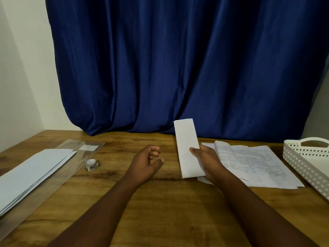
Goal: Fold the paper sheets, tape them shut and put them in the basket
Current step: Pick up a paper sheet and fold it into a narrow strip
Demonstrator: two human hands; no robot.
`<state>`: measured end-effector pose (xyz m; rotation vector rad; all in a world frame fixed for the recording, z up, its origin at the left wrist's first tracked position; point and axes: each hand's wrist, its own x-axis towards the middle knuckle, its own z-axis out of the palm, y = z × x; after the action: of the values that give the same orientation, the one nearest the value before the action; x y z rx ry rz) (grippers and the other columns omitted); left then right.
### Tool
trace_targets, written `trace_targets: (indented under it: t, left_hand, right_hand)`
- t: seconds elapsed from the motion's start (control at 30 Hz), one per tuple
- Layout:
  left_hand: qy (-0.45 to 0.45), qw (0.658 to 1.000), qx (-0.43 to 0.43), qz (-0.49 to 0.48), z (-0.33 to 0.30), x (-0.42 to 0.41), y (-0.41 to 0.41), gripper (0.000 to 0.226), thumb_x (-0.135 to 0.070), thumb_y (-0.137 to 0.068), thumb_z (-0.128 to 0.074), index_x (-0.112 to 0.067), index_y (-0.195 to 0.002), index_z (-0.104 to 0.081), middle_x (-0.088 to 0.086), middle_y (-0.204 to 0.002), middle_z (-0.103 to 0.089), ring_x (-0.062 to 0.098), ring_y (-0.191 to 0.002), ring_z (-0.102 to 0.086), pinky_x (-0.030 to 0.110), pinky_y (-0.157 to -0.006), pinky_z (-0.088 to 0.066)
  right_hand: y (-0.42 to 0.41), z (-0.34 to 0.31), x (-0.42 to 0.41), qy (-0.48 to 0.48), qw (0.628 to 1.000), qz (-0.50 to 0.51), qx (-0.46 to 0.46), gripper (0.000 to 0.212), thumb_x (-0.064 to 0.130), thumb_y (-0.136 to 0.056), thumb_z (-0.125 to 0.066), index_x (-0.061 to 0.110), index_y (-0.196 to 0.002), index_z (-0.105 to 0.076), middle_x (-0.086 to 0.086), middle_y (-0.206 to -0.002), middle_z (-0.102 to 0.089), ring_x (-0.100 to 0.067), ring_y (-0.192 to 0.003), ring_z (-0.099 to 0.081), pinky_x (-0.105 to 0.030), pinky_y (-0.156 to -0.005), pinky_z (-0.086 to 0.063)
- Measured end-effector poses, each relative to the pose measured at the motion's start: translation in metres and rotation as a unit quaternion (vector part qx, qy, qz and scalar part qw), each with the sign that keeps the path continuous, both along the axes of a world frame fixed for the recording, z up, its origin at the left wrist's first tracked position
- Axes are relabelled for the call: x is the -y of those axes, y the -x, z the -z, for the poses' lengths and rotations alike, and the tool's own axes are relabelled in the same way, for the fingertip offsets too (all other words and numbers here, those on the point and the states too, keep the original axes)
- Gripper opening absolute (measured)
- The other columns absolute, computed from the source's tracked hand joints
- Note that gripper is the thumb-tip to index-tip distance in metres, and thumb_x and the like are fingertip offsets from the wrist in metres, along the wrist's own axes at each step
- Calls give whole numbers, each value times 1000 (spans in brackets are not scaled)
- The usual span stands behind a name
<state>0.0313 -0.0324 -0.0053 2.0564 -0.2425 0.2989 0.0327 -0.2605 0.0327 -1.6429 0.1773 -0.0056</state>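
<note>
Holding a folded paper strip [188,148] upright just right of the frame's centre, the right hand [209,164] pinches it by its lower right edge, thumb on the front face and fingers curled behind. The left hand [146,164] hovers beside it over the table [160,202], loosely curled and holding nothing. The strip looks feather-light and, with its several layers, stiff enough to stand up from one pinch, though the folds will likely spring open unless pressed flat along the loose edge while tape goes on. A grip near the middle of the long edges would probably keep it closed best. The small tape roll [91,164] sits at left centre, near the stack of blank sheets [33,173] on clear plastic. The white basket [306,157] waits at the right edge, beyond some printed pages [252,163].
</note>
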Motion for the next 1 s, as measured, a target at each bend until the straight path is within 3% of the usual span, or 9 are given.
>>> trace_targets:
  t: [0.1, 0.2, 0.33, 0.5, 0.6, 0.7, 0.8, 0.9, 1.0]
  left_hand:
    - [31, 999, -9, -17, 1, -2, -4, 31, -32, -96, -68, -33, -125, -61, -8, -108, -68, 10, -96, -67, 30, -81, -60]
    - [79, 995, -21, -48, 2, -5, -7, 21, -24, -100, -58, -32, -119, -64, -5, -104, -73, 17, -88, -71, 33, -70, -59]
    - [72, 993, -21, -88, -6, -5, 2, 20, -17, -100, -58, -23, -115, -69, -6, -106, -74, 12, -97, -70, 32, -87, -60]
    - [74, 988, -137, -22, -25, -22, 31, 22, -27, -87, -69, -23, -108, -75, 3, -108, -78, 20, -102, -74, 42, -96, -60]
    - [-16, 998, -62, -2, -44, -55, 58, 11, -17, -95, -69, -22, -103, -75, -1, -101, -79, 10, -93, -72, 26, -85, -58]
    - [-105, 992, 19, -73, -69, -114, 82, 13, -16, -94, -71, -27, -99, -76, -16, -101, -75, 2, -94, -70, 17, -85, -54]
    - [-215, 959, 3, -187, -82, -189, 98, 8, -30, -91, -75, -30, -99, -73, -13, -104, -72, 9, -99, -69, 27, -91, -55]
    - [-343, 886, -120, -287, -78, -262, 109, 39, -49, -88, -75, -22, -115, -70, -6, -118, -65, 18, -113, -62, 30, -95, -47]
    - [-397, 841, -181, -320, -63, -305, 118, 52, -63, -81, -75, -22, -113, -71, -1, -127, -64, 20, -118, -58, 28, -94, -43]
  right_hand:
    - [3, 0, -18, -7, 998, -55, 4, 20, 30, -97, -67, 29, -115, -58, 4, -104, -70, -23, -94, -70, -41, -76, -61]
    - [12, 5, -40, -22, 993, -113, -30, 28, 19, -96, -67, 25, -122, -58, -2, -112, -72, -29, -99, -72, -49, -86, -60]
    - [20, 7, -44, -36, 991, -120, -49, 27, 10, -92, -64, 20, -117, -60, -11, -115, -70, -35, -101, -68, -53, -91, -56]
    - [28, 3, -34, -29, 991, -132, -24, 13, 30, -94, -69, 30, -100, -58, -7, -100, -70, -27, -86, -69, -33, -62, -55]
    - [26, 4, -32, -29, 989, -146, -16, 31, 28, -92, -73, 24, -119, -60, -11, -105, -73, -33, -91, -71, -39, -67, -59]
    - [22, 7, -33, -36, 987, -155, -17, 40, 25, -91, -73, 20, -128, -59, -14, -110, -73, -38, -96, -71, -51, -78, -60]
    - [21, 10, -34, -27, 985, -169, -9, 41, 27, -90, -74, 21, -128, -57, -15, -111, -72, -40, -97, -70, -56, -85, -59]
    - [24, 8, -35, -20, 983, -180, -2, 39, 27, -91, -72, 19, -126, -57, -16, -109, -70, -40, -95, -69, -52, -80, -59]
    - [25, 9, -35, -9, 983, -184, 1, 43, 28, -90, -73, 18, -128, -58, -18, -110, -71, -41, -97, -69, -56, -83, -59]
